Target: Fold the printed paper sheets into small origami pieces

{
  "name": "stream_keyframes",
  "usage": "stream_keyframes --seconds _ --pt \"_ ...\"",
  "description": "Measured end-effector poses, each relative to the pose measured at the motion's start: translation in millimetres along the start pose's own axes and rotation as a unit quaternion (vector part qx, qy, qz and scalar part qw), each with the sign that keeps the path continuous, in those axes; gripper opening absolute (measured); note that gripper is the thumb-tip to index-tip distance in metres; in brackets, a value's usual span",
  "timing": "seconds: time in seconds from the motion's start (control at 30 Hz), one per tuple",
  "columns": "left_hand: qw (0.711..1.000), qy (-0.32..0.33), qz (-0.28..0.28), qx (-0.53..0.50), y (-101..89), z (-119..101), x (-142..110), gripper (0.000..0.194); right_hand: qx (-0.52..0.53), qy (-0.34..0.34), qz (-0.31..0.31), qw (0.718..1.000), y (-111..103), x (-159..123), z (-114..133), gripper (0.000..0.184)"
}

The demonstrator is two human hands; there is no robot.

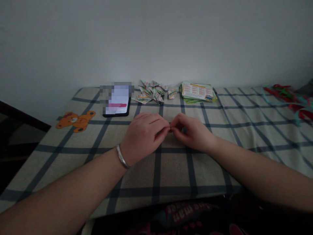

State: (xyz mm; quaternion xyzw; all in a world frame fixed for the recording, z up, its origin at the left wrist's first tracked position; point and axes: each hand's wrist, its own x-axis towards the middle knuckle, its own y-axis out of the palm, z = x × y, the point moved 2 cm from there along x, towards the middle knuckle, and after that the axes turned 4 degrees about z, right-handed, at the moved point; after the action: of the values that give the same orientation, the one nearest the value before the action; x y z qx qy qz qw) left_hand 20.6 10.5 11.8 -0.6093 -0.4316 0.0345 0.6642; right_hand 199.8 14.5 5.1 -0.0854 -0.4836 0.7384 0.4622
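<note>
Left hand (146,135): over the table, thumb and fingers drawn together in a pinch at the centre; any small item between the tips cannot be told.
Right hand (193,132): facing the left, thumb and forefinger closed in a pinch, tips meeting those of the left hand or nearly so; contents likewise cannot be told.
Bracelet (121,156): silver-coloured, on the left wrist.
Folded paper pieces (158,95): printed, pointed, in a loose cluster beyond the hands, near the wall (158,42); one lies at the right edge.
Card stack (197,92): printed, green-edged, flat, right of the paper pieces.
Phone (121,98): screen lit, partly pixelated, left of the paper pieces.
Bear figure (79,124): orange, flat, left of and nearer than the phone.
Ribbons (302,112): red, green and pale blue, tangled, far right.
Tablecloth (171,169): cream with dark blue checks, wrinkled at right.
Printed fabric (186,213): dark, lettered, below the near edge.
</note>
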Motion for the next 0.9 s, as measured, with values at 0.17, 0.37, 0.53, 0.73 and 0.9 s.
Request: stream_keyframes --seconds 0.17,0.37,0.53,0.73,0.9 --pt "1.0 0.006 -0.022 0.004 -0.7 -2.0 0.8 0.01 0.014 0.002 0.007 1.0 0.4 0.9 -0.1 0.006" --pt "1.0 0.008 -0.028 0.005 0.1 -4.3 2.5 0.007 -0.023 -0.008 0.013 1.0 1.1 0.2 2.2 0.005" --pt "0.999 0.015 -0.036 0.004 1.4 -4.6 2.6 0.007 -0.02 -0.01 0.02 1.0 2.0 0.9 1.7 0.005" --pt "0.999 0.016 -0.032 -0.004 -0.1 -5.2 2.3 0.008 -0.001 -0.004 0.021 1.0 0.9 0.1 0.7 0.005" --pt "0.999 0.005 -0.029 -0.012 -0.1 -3.1 2.8 0.009 0.01 0.025 0.032 0.999 0.0 1.3 -3.7 0.005"
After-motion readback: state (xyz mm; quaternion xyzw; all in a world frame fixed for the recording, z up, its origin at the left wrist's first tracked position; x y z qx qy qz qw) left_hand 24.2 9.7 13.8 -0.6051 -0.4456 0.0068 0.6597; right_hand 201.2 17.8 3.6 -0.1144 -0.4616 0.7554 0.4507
